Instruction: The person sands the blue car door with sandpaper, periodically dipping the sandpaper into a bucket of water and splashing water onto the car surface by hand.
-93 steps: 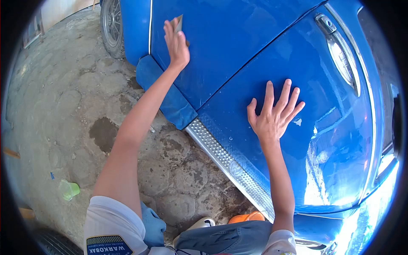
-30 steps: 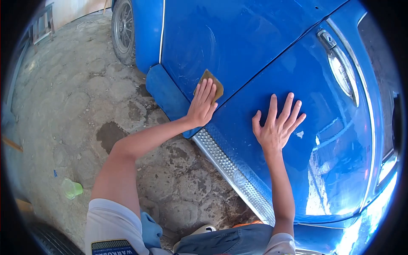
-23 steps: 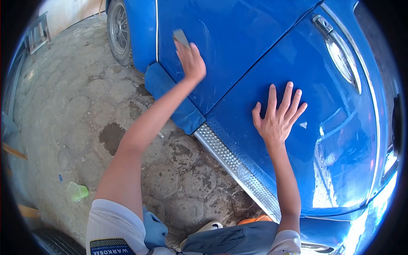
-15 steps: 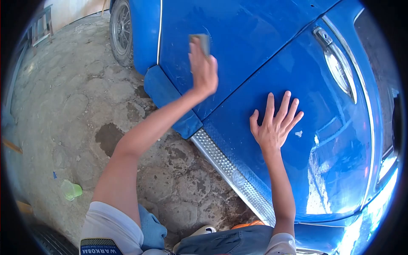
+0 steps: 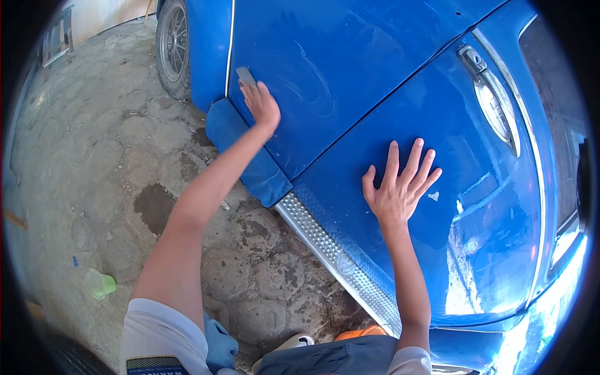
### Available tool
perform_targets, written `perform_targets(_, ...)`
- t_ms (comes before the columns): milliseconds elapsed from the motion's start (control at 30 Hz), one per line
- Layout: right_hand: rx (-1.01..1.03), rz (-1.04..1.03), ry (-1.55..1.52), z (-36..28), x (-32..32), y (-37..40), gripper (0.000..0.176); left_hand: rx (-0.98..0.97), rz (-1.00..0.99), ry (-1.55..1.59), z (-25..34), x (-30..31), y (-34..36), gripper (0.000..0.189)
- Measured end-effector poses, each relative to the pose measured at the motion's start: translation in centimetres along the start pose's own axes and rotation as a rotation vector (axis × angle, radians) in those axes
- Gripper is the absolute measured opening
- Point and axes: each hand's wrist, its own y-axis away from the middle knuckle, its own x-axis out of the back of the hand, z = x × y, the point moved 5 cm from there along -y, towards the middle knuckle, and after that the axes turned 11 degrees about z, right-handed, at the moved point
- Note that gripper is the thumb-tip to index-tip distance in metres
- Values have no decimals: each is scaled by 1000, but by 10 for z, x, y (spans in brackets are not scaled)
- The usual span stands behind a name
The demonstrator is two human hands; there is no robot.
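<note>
Left hand (image 5: 260, 107) holds grey sheet (image 5: 244, 75), right hand (image 5: 400, 186) spread empty on door (image 5: 445, 215); uneven pressure could scratch blue panel (image 5: 319, 69).

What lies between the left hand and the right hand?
In the head view, blue car body crossed by the dark door seam separates left hand and right hand.

This looks like a rough vehicle workshop or garage yard; which of the two cannot be told. A blue car (image 5: 369, 81) fills twelve to four o'clock, parked on a stained, uneven floor (image 5: 94, 144). A dark tyre (image 5: 70, 356) shows at eight o'clock, a pale wall (image 5: 103, 17) at ten, and daylight glare (image 5: 531, 340) at four, off the car.
</note>
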Motion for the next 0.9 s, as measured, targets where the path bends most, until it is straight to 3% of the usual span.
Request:
perform_targets(100,8,11,8,1,0,1,60,121,0,-32,59,4,-40,75)
perform_targets(167,10,22,1,-1,0,-2,61,-206,-150,58,116,-2,-32,71)
perform_targets(200,1,10,1,-1,1,-2,61,-350,-53,62,129,-9,-10,67)
perform_targets(267,-9,-12,-13,-2,4,-3,60,-630,-119,-23,153,3,43,61)
perform_targets(300,-3,-5,-12,-3,4,-3,60,-680,-277,-18,147,10,65,75)
perform_targets(367,9,12,-13,-3,4,-3,60,-898,-495,-14,113,29,103,74)
perform_targets(467,8,19,-9,-2,4,-3,60,-1061,-560,-281,21,31,114,75)
perform_targets(500,7,11,-12,-3,4,-3,60,-1066,-553,-278,23,34,105,75)
perform_targets(567,1,-2,-12,-3,3,-3,60,-653,-389,30,33,41,68,82)
perform_targets(700,6,-11,6,-2,2,-2,61,-221,28,28,25,7,-3,79)
perform_targets(733,10,-17,13,-1,1,0,61,-214,23,32,36,-3,-17,79)
perform_targets(800,6,-4,4,-1,0,0,61,40,21,-63,47,-9,-40,73)
perform_targets(833,12,-1,2,-1,1,-1,61,36,27,-60,57,-8,-37,73)
perform_targets(900,5,5,-5,-2,3,-2,62,-383,34,5,101,-9,-12,66)
